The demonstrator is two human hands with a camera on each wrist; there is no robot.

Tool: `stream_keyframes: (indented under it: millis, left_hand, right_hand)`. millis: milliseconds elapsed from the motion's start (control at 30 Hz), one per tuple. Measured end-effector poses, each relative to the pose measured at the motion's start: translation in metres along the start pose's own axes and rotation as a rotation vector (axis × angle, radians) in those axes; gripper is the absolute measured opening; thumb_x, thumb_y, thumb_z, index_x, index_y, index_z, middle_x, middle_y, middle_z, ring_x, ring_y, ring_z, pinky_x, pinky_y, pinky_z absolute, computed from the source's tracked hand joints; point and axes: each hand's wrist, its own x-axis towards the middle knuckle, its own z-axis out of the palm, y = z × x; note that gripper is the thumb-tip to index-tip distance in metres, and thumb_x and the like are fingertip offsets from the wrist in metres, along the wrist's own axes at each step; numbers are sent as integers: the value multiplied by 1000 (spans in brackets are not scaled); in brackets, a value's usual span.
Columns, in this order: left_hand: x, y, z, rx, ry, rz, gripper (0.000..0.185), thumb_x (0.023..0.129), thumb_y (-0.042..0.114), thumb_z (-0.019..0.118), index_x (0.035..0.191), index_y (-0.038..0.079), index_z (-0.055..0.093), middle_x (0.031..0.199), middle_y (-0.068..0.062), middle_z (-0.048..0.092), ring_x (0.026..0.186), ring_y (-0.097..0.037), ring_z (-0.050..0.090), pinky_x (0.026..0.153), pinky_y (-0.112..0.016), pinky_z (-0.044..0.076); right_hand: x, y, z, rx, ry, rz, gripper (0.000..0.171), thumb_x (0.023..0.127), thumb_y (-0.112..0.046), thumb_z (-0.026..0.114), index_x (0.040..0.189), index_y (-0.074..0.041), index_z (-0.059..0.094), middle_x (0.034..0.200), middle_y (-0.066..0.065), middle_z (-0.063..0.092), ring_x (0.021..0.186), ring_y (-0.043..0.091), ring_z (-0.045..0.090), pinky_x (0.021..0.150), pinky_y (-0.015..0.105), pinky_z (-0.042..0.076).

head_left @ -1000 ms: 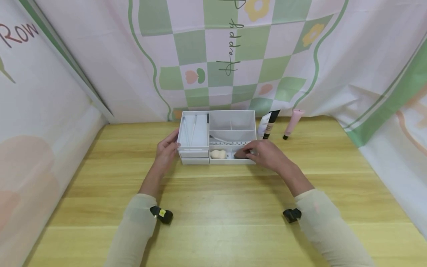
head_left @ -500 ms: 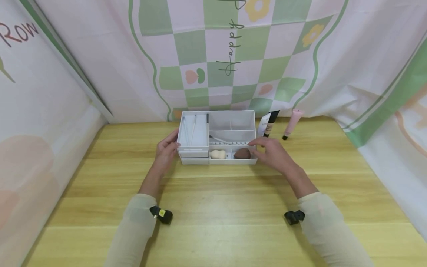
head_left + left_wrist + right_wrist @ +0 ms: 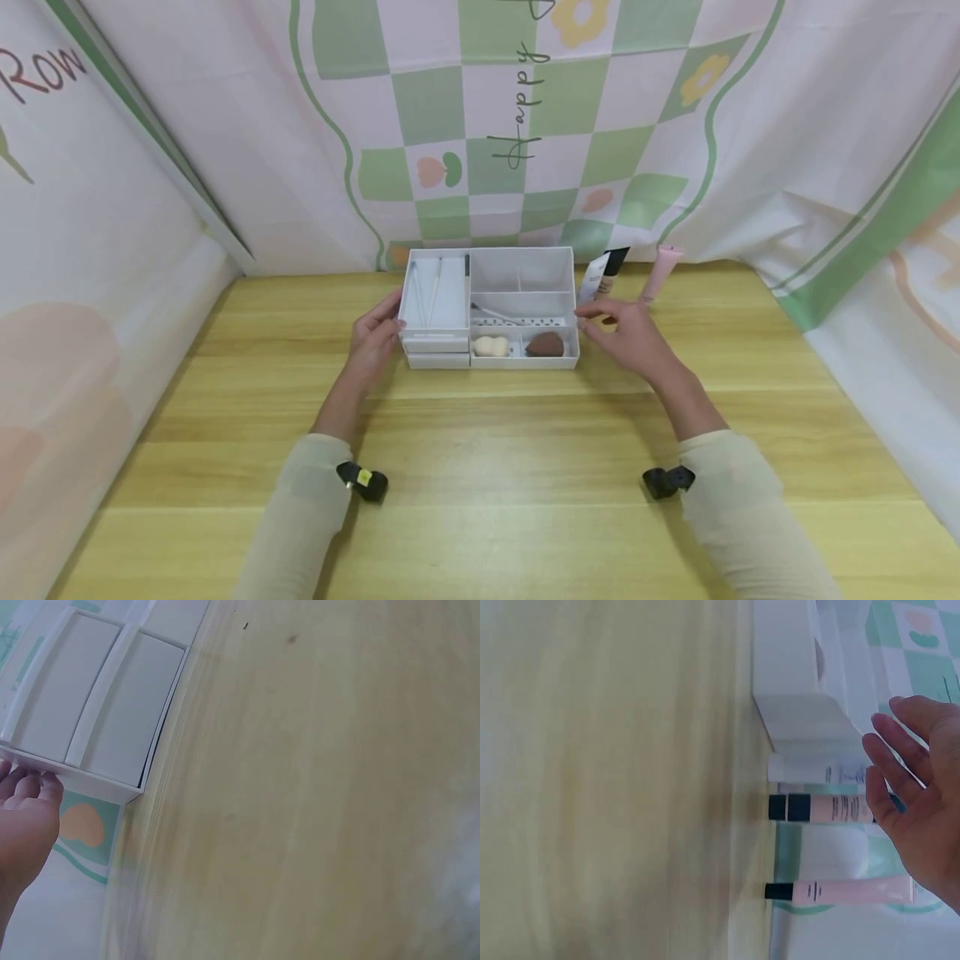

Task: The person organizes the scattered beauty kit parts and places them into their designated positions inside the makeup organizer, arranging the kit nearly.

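Observation:
A white desktop organizer with compartments and small drawers stands at the back of the table. My left hand rests on its left side; the left wrist view shows the fingertips touching the wall beside the drawers. Beside the organizer's right wall is my right hand, fingers loosely bent and nothing held, as the right wrist view also shows. In the front right tray lie a brown makeup sponge and a cream, peanut-shaped sponge. Thin sticks lie in the upper left section.
Right of the organizer, a white tube, a beige tube with a black cap and a pink tube stand on their caps. A printed curtain hangs close behind. The wooden table extends in front.
My right hand has let go of the brown sponge, which stays in the front right tray, and has moved right to the organizer's side. The left hand has not moved.

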Motion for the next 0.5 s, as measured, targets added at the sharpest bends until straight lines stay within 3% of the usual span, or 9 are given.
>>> stream_keyframes:
  millis: [67,200,300,400,500]
  left_hand:
    - [1,0,0,-1,-3,-1,62,95,-7,43,155,-4,32,168,-15,29,157,-27,27,128,-38,31]
    - [1,0,0,1,-3,1,62,94,-7,43,155,-5,32,168,-16,29,157,-27,27,129,-38,30]
    - [1,1,0,-2,4,1,62,94,-7,43,155,-5,32,167,-16,29,157,-27,27,129,-39,30]
    - [1,1,0,1,0,-2,62,94,-7,43,155,-5,32,168,-16,29,157,-27,27,129,-39,30]
    - [1,1,0,-1,2,-9,62,94,-7,43,155,-4,32,168,-15,29,158,-27,27,129,-38,30]
  right_hand:
    - [0,2,-5,13,31,21,21,95,-5,67,113,4,73,115,23,75,106,26,70,91,49,62]
    - [0,4,-18,49,82,70,21,96,-8,66,112,2,74,115,23,74,97,-8,62,84,17,57]
    - [-1,8,-27,70,111,102,22,97,-11,66,113,2,73,114,21,75,89,-19,56,78,2,49]
    - [-3,17,-34,106,151,153,25,98,-12,64,116,3,72,102,-2,77,85,-18,58,76,0,50]
    - [-6,29,-41,165,216,208,27,98,-12,64,118,6,68,92,-28,67,84,-15,60,77,0,52]
